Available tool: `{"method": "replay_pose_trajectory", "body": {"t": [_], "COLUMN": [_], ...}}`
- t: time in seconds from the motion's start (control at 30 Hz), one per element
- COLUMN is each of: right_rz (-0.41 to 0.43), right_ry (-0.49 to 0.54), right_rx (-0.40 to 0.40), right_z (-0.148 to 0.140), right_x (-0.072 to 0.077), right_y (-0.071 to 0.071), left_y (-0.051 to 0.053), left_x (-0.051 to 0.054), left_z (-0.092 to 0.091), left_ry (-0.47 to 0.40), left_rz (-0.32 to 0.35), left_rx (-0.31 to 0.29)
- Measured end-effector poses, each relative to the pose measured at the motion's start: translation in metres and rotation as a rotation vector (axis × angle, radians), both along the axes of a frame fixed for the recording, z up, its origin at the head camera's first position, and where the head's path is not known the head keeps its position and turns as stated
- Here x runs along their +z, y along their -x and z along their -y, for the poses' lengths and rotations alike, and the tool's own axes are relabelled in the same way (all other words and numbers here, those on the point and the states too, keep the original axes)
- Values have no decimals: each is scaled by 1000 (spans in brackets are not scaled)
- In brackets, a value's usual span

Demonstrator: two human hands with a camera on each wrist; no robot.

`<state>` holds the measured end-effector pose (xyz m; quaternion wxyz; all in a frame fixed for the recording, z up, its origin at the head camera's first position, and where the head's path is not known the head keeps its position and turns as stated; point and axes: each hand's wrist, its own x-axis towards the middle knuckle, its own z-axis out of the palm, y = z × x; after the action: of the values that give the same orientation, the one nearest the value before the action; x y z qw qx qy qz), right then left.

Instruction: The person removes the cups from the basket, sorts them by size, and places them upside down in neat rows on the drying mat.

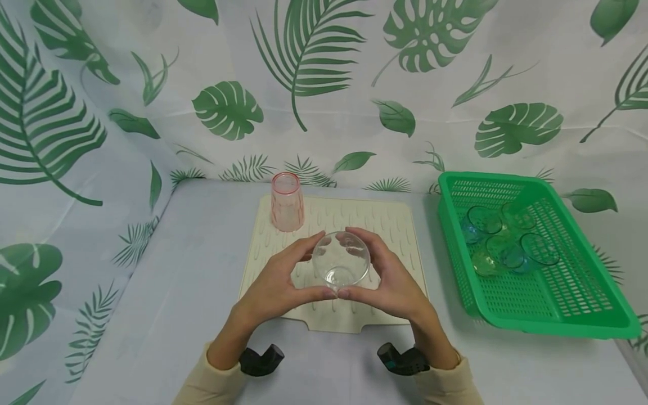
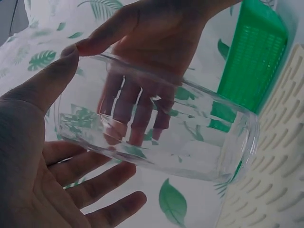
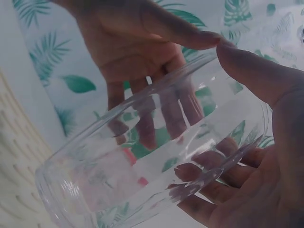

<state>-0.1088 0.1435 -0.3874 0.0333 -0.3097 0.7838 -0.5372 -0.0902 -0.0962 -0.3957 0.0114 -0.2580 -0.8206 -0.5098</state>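
Note:
A clear drinking glass [image 1: 340,275] is held above the cream ribbed mat [image 1: 335,322], its round mouth facing up toward the head camera. My left hand [image 1: 277,281] grips it from the left and my right hand [image 1: 396,281] from the right. The thumbs meet at the near side of the rim, while the fingers curve around the far side. Both wrist views show the see-through wall of the glass [image 2: 190,137], with the opposite hand's fingers visible through it. A pink-tinted glass [image 1: 287,207] stands upside down on the mat's far left corner.
To the right stands a green plastic basket [image 1: 562,326], higher than the mat. Several coloured glasses [image 1: 539,250], bluish and yellow-green, sit in its far left part. A leaf-printed cloth [image 1: 324,135] hangs behind the white table [image 1: 197,259].

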Motion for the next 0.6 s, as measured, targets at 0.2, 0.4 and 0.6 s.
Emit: {"method": "replay_pose_trajectory", "body": {"t": [0.2, 0.4, 0.6], "right_rz": [15, 19, 27], "right_ry": [-9, 63, 141], "right_rx": [46, 107, 174], "right_z": [2, 6, 10], "right_x": [0, -1, -2], "right_y": [0, 2, 2], "left_y": [0, 1, 2], "left_x": [1, -1, -3], "left_z": [0, 0, 0], "left_ry": [0, -28, -96], "left_rz": [-3, -39, -75], "left_rx": [8, -1, -19]}}
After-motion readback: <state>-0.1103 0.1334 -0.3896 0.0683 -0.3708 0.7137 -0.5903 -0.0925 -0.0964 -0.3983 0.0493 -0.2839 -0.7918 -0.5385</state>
